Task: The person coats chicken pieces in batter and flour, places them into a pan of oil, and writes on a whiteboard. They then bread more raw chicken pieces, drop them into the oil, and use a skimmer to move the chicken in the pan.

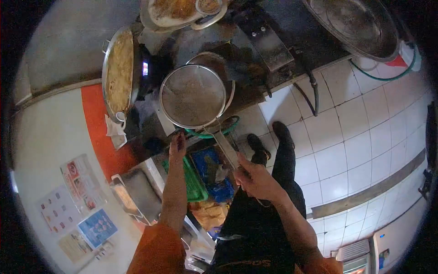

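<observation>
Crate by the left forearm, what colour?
Green. The crate shows best in the head view, next to a blue crate.

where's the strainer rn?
Head view, centre: the strainer lies over a pot, right of a wide pan of yellow food. The right hand holds its handle; the left hand is by its near rim.
</observation>
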`<state>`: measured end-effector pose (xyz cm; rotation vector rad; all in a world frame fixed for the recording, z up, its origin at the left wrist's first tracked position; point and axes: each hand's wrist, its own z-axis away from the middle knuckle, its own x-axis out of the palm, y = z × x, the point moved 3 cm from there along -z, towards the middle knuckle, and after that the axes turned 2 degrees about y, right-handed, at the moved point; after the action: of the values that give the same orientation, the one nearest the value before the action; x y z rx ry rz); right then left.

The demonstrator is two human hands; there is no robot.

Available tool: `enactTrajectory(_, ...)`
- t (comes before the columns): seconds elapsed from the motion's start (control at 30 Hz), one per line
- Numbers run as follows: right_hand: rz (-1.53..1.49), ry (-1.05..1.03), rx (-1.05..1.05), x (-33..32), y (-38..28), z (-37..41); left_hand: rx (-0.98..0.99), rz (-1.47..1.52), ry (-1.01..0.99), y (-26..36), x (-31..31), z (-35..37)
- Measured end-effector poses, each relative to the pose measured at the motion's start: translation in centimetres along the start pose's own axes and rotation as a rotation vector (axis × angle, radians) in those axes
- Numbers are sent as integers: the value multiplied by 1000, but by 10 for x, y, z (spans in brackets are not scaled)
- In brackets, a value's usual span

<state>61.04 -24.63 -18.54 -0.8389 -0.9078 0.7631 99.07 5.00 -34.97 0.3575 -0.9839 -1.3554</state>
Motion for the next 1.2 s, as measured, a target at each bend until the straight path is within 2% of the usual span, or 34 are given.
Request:
enactTrajectory(0.03, 8, -6, -4, 0, -3, -1, 7, 48, 5, 0, -2, -4)
enactTrajectory(0.13, 42, -17, -13, 2, -8, -2, -49, -92, -83, 3, -13, -8)
enactTrajectory(0.2, 70, -16, -12, 5, -1, -1, 130, -269, -117, 1, -22, -15)
enactTrajectory(0.27, 72, -34, -1, 6, -1, 0, 139, -270, -97, 0, -7, -12)
enactTrajectory(0.33, 104, -20, -33, 7, 2, 2, -21, -95, -15, -2, 10, -2)
enactTrajectory(0.37, 137, 5, -72, 9, 4, 2, -41, -70, -12, -3, 6, -3)
enactTrajectory(0.5, 91, -29, -17, 10, -7, 2, 4, -90, -116, -3, -29, -19)
enactTrajectory(0.53, 92, -22, -34, 11, -5, 2, -22, -46, -51, -3, -24, -15)
enactTrajectory(0.6, 93, -8, -67, 13, 0, 4, -39, -58, -76, -8, -11, -13)
enactTrajectory(0.73, 80, -47, 3, 16, -4, 3, -52, -72, -120, -7, -23, -18)
enactTrajectory(0.83, 88, -94, 13, 20, -16, 7, 21, -22, -170, -7, -11, 22)
enactTrajectory(0.9, 73, -108, 18, 23, -40, 8, 83, -28, -60, -3, 53, 76)
enactTrajectory(0.93, 101, -112, 24, 27, -59, 6, 69, -32, -289, -2, 47, 83)
enactTrajectory(1.0, 166, -124, 35, 38, -98, -1, 86, -381, -273, -16, 18, 112)
enactTrajectory(1.07, 334, -76, -169, 50, -126, -25, 188, -684, -32, -38, -9, 172)
enactTrajectory(1.1, 409, -55, -278, 57, -136, -42, 149, -640, -17, -32, 0, 210)
enactTrajectory(1.13, 480, -6, -532, 64, -148, -66, 111, -595, 0, -24, 12, 250)
enactTrajectory(1.17, 489, -38, -173, 80, -195, -76, -64, -508, 52, -11, 27, 287)
enactTrajectory(1.2, 688, 1, -429, 77, -173, -122, -19, -484, 126, -20, 5, 314)
